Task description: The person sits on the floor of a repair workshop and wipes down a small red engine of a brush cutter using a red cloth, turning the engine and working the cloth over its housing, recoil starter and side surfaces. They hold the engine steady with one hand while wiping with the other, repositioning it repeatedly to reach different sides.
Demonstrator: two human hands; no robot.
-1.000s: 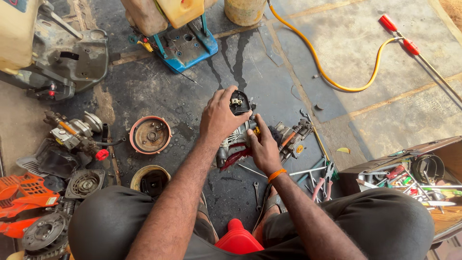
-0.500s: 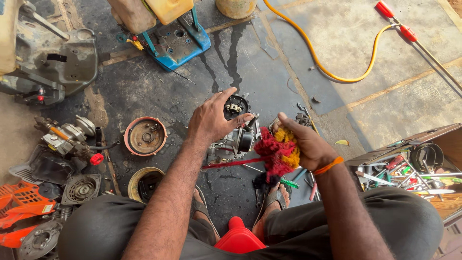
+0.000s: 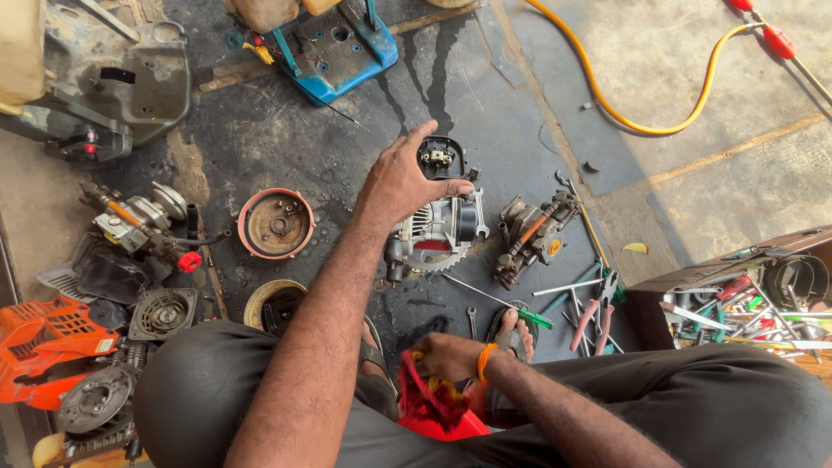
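While left hand (image 3: 400, 180) rests open-fingered on the grey metal small engine block (image 3: 435, 232) at frame centre, right hand (image 3: 448, 357) grips a red rag (image 3: 427, 397) at 6 o'clock; oily floor (image 3: 485, 95) open toward 12.

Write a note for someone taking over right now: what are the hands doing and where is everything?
Left hand: on top of the small engine on the floor, steadying it.
Right hand: near the lap, gripping a red rag.
Nearby: round cover to the left, carburettor part to the right, pliers and loose tools beside it.
Done: engine stripped of its housing.
Left: it looks unwiped; parts remain off.
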